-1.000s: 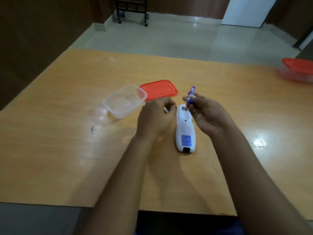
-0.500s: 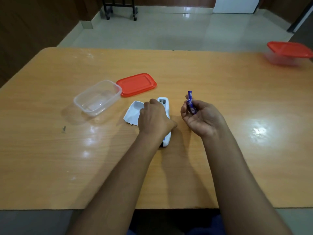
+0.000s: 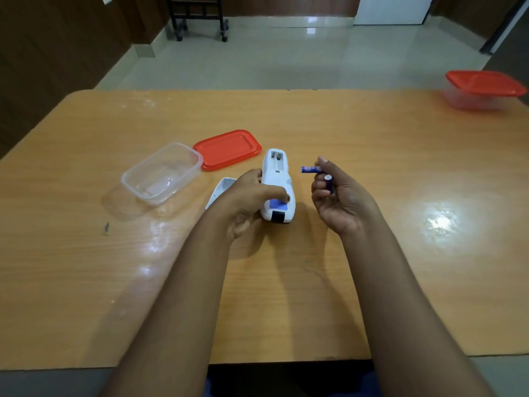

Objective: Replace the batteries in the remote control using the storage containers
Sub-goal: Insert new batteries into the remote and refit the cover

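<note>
Slid the left hand (image 3: pixel 246 202) back along the white remote control (image 3: pixel 276 173) toward its near end over the last half second. Clamped there now, thumb across the blue label, pinning the remote flat on the bench (image 3: pixel 372 253), roughly midway between the left and right edges. Uncovered by that the open battery compartment at the remote's far end, under the knuckles a moment before.

Rolled the right hand (image 3: pixel 340 199) palm-up just right of the remote, closed on two purple batteries (image 3: pixel 310 169): one pinched at the fingertips and pointing left toward the compartment, the other tucked lower in the fingers with its metal end toward the camera. Showed only one of them, upright, half a second earlier. Judged from this: compartment cleared for access and one cell being lined up, so probably about to load. Could not tell fresh cells from spent ones.

Saw the white battery cover (image 3: pixel 221 190) only in part, left of the remote and mostly behind the left hand. Could not make out whether the dark compartment slots were empty. Found nothing visible in the clear open container (image 3: pixel 163 173) toward the left edge, red lid (image 3: pixel 227 149) just beside it. Could not read the contents of the lidded container (image 3: pixel 483 90) at the far right corner, clipped by the frame.
</note>
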